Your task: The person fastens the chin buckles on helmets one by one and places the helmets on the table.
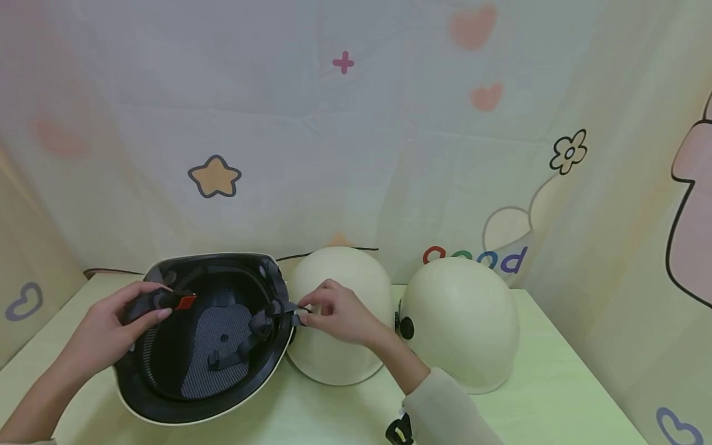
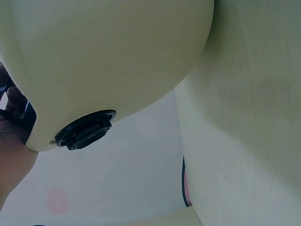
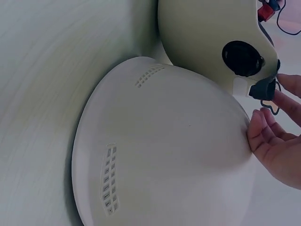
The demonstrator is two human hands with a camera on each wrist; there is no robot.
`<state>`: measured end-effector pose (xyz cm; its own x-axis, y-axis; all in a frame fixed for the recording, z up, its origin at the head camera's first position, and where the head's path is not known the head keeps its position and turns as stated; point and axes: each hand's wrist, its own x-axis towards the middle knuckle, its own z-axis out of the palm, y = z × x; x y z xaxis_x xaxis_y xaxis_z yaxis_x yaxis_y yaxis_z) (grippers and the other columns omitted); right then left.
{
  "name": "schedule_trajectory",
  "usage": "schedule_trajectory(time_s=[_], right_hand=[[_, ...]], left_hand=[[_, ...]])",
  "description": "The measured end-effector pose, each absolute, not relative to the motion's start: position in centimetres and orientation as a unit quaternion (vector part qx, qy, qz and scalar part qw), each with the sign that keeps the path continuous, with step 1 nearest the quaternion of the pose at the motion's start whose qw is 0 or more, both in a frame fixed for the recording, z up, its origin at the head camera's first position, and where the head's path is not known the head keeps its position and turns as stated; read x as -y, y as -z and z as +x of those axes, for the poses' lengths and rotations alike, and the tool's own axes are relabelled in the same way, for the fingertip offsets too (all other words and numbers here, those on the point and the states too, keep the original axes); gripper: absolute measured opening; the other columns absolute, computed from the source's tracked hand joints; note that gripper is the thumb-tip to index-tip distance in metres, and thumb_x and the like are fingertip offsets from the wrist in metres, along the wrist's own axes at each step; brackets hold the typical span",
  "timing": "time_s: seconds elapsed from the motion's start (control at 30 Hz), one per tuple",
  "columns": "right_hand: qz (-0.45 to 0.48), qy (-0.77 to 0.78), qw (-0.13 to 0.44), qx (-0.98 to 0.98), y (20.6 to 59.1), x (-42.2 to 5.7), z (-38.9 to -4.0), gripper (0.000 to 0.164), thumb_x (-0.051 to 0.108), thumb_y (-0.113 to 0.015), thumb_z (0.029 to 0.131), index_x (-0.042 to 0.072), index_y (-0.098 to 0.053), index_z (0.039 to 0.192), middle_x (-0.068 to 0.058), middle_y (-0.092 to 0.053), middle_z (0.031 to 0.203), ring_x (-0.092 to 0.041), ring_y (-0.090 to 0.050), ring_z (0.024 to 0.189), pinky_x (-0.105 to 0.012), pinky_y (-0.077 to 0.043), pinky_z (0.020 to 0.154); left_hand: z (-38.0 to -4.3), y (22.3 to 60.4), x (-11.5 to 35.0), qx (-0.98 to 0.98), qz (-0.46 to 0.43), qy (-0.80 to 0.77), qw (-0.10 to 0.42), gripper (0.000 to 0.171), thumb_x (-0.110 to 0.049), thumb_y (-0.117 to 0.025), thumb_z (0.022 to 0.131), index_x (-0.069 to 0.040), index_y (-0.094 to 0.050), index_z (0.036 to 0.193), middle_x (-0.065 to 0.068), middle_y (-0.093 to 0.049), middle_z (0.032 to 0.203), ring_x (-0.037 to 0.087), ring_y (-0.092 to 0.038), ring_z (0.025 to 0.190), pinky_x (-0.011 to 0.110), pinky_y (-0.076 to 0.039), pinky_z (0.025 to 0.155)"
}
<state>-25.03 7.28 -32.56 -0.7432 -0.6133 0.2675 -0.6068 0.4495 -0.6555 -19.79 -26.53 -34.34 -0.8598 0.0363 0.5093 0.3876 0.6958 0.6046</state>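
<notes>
An upturned cream helmet (image 1: 183,415) with its dark padded inside facing me is on the left of the head view. My left hand (image 1: 108,330) grips a black chin-strap buckle with a red tab (image 1: 186,302) at the helmet's left rim. At the opposite rim my right hand (image 1: 347,314) pinches the dark chin strap (image 1: 289,306) between thumb and fingers. In the right wrist view, a thin dark cord loop hangs by the strap end (image 3: 263,89), beside the fingertips. A round black fitting (image 2: 87,129) sits on the helmet's outside.
Two more cream helmets stand dome up on the light green table (image 1: 562,371): a middle helmet (image 1: 345,278) right behind my right hand, and a right helmet (image 1: 461,327). A small black object (image 1: 399,429) lies near my right sleeve. A printed curtain (image 1: 278,136) hangs behind.
</notes>
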Motion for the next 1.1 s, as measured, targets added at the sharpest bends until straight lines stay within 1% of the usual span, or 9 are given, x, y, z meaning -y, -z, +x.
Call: schedule_trajectory(time_s=[0.17, 0.27, 0.37, 0.47, 0.53, 0.7, 0.83, 1.0, 1.1], right_hand=[[-0.359, 0.408, -0.021, -0.839, 32.0, -6.7, -24.9, 0.019, 0.009, -0.065, 0.083, 0.002, -0.067, 0.101, -0.006, -0.053, 0.091, -0.010, -0.047, 0.065, -0.021, -0.042, 0.058], [-0.375, 0.422, -0.049, -0.824, 31.7, -6.1, -24.8, 0.022, 0.006, -0.067, 0.081, 0.001, -0.065, 0.102, -0.008, -0.056, 0.096, -0.016, -0.050, 0.073, -0.020, -0.045, 0.063], [-0.399, 0.424, -0.066, -0.810, 31.3, -5.2, -24.7, 0.026, 0.004, -0.068, 0.079, -0.001, -0.064, 0.104, -0.011, -0.058, 0.100, -0.024, -0.051, 0.081, -0.024, -0.047, 0.070], [-0.423, 0.416, -0.058, -0.803, 30.9, -4.4, -24.5, 0.030, 0.004, -0.070, 0.078, -0.001, -0.063, 0.107, -0.012, -0.059, 0.103, -0.027, -0.051, 0.091, -0.027, -0.047, 0.078], [-0.433, 0.408, -0.034, -0.803, 30.7, -3.8, -24.3, 0.033, 0.005, -0.070, 0.079, -0.001, -0.061, 0.111, -0.012, -0.060, 0.108, -0.028, -0.051, 0.097, -0.027, -0.045, 0.082], [-0.440, 0.388, 0.008, -0.810, 30.9, -2.6, -24.0, 0.038, 0.006, -0.070, 0.080, 0.002, -0.059, 0.116, -0.010, -0.058, 0.116, -0.021, -0.051, 0.104, -0.021, -0.041, 0.088], [-0.452, 0.373, -0.001, -0.810, 30.8, -1.5, -23.9, 0.039, 0.006, -0.069, 0.080, 0.002, -0.059, 0.117, -0.009, -0.058, 0.118, -0.018, -0.051, 0.107, -0.019, -0.039, 0.091], [-0.470, 0.374, -0.022, -0.799, 30.3, -0.1, -23.4, 0.037, 0.006, -0.069, 0.081, 0.002, -0.059, 0.116, -0.008, -0.059, 0.116, -0.014, -0.051, 0.104, -0.018, -0.040, 0.089], [-0.473, 0.368, -0.015, -0.801, 30.2, 0.7, -23.1, 0.037, 0.008, -0.068, 0.082, 0.003, -0.059, 0.117, -0.006, -0.059, 0.117, -0.011, -0.051, 0.104, -0.017, -0.040, 0.088]], left_hand=[[-19.8, 34.4, 26.4, 0.889, -0.119, 0.374, 0.237, 0.031, -0.010, -0.072, 0.079, -0.004, -0.059, 0.106, 0.013, -0.059, 0.094, 0.001, -0.048, 0.069, 0.014, -0.040, 0.056], [-19.8, 34.4, 26.4, 0.889, -0.117, 0.375, 0.237, 0.031, -0.011, -0.072, 0.079, -0.005, -0.059, 0.107, 0.013, -0.059, 0.096, 0.000, -0.048, 0.071, 0.014, -0.040, 0.056], [-19.7, 34.5, 26.5, 0.888, -0.117, 0.379, 0.234, 0.031, -0.011, -0.071, 0.079, -0.005, -0.059, 0.107, 0.011, -0.058, 0.096, 0.000, -0.049, 0.071, 0.014, -0.041, 0.057], [-19.7, 34.5, 26.5, 0.887, -0.119, 0.380, 0.236, 0.030, -0.010, -0.071, 0.079, -0.005, -0.059, 0.106, 0.010, -0.058, 0.095, 0.000, -0.049, 0.071, 0.014, -0.041, 0.056], [-19.7, 34.5, 26.5, 0.887, -0.120, 0.379, 0.235, 0.030, -0.010, -0.071, 0.079, -0.004, -0.059, 0.106, 0.011, -0.059, 0.095, 0.000, -0.049, 0.070, 0.014, -0.041, 0.056], [-19.7, 34.5, 26.5, 0.887, -0.120, 0.379, 0.235, 0.031, -0.010, -0.071, 0.079, -0.004, -0.058, 0.107, 0.013, -0.059, 0.096, 0.000, -0.049, 0.070, 0.014, -0.041, 0.055], [-19.6, 34.5, 26.5, 0.885, -0.121, 0.380, 0.239, 0.030, -0.009, -0.071, 0.079, -0.004, -0.059, 0.106, 0.011, -0.058, 0.095, 0.001, -0.049, 0.070, 0.015, -0.041, 0.055], [-19.6, 34.4, 26.5, 0.887, -0.118, 0.378, 0.236, 0.031, -0.010, -0.071, 0.079, -0.004, -0.058, 0.107, 0.013, -0.058, 0.095, 0.001, -0.048, 0.069, 0.015, -0.041, 0.055], [-19.6, 34.3, 26.5, 0.889, -0.116, 0.378, 0.231, 0.031, -0.010, -0.071, 0.080, -0.004, -0.058, 0.107, 0.014, -0.059, 0.096, 0.002, -0.048, 0.070, 0.016, -0.040, 0.055]])
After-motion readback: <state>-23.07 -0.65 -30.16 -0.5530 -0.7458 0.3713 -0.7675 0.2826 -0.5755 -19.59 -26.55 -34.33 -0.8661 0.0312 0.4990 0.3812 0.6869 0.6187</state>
